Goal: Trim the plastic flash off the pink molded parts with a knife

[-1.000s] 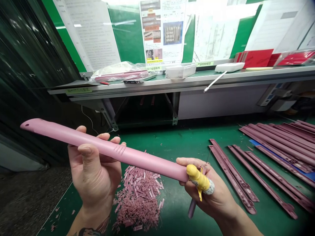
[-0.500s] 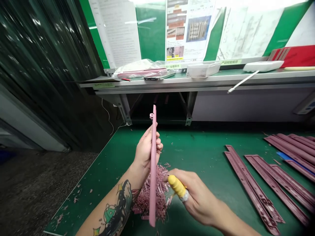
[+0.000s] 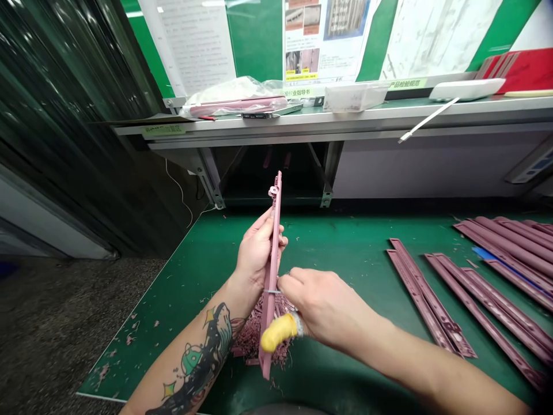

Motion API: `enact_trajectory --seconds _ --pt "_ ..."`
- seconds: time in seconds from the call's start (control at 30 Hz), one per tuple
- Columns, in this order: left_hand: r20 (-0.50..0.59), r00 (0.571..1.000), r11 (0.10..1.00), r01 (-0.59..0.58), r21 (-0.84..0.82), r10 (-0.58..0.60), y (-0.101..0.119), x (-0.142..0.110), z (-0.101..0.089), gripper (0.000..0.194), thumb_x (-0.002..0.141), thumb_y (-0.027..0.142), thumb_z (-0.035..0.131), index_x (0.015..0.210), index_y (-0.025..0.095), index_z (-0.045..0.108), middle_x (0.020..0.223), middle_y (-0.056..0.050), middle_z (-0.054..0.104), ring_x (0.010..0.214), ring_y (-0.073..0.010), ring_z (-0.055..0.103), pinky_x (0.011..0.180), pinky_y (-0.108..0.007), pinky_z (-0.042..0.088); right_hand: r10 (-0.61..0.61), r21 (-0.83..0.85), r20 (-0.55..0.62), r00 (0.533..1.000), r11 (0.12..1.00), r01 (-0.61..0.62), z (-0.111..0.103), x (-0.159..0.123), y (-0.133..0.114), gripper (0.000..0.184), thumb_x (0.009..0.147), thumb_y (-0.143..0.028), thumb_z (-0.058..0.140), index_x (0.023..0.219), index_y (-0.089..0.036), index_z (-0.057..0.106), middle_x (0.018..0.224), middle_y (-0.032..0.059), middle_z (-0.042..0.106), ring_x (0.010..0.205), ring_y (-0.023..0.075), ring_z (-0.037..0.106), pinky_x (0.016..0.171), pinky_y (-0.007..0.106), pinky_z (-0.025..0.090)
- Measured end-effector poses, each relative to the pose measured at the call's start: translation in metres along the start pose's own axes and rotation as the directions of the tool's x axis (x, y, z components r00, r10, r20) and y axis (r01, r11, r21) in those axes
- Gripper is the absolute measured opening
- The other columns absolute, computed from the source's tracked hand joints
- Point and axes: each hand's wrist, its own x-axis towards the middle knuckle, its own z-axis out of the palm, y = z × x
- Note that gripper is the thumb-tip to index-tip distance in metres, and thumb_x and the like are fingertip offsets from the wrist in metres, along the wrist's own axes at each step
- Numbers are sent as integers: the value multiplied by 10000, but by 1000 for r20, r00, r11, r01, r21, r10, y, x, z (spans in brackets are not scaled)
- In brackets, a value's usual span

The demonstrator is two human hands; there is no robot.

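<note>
On the green table (image 3: 345, 242), our left hand (image 3: 259, 251) grips a pink strip (image 3: 271, 300); our curled right hand (image 3: 324, 305) hides what it holds.

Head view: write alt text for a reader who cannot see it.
The left hand holds a long pink plastic strip on edge while the right hand, one finger in a yellow cot, touches it above pink trimmings.

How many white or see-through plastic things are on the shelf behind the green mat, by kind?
Clear plastic bag: 1
Clear rectangular plastic box: 1
White flat plastic case: 1
White thin plastic strip: 1
Total: 4
</note>
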Motion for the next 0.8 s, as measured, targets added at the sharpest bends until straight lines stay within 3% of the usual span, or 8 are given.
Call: enact_trajectory --seconds 0.37,0.53,0.67,0.8 --pt "-23 999 999 -29 -44 28 7 13 -4 242 819 116 609 1046 177 665 597 51 516 418 -28 472 459 -158 422 -100 96 153 983 992 86 17 -34 -47 98 814 -164 547 815 -212 460 778 6 576 602 158 481 504 288 179" --pt "-20 1000 998 -24 -58 23 9 17 -6 214 842 128 582 1037 173 657 608 46 518 429 -27 479 464 -151 426 -157 172 238 958 978 118 18 -42 -49 126 801 -258 607 794 -210 491 748 7 591 573 158 495 483 277 192" --pt "-36 999 998 -35 -55 33 12 20 -7 202 854 127 568 1035 169 650 609 52 507 425 -17 465 465 -140 431 -94 464 101 990 885 36 11 -44 -35 162 887 -367 536 901 -206 544 780 15 613 635 154 541 547 253 339" --pt "15 1000 1000 -12 -13 12 10 4 -9 235 831 156 612 1058 211 639 663 52 512 453 -25 515 393 -110 407 104 662 -104 989 749 -9 1 -37 -14 206 951 -208 368 1075 -215 532 947 33 635 790 144 577 708 238 426"
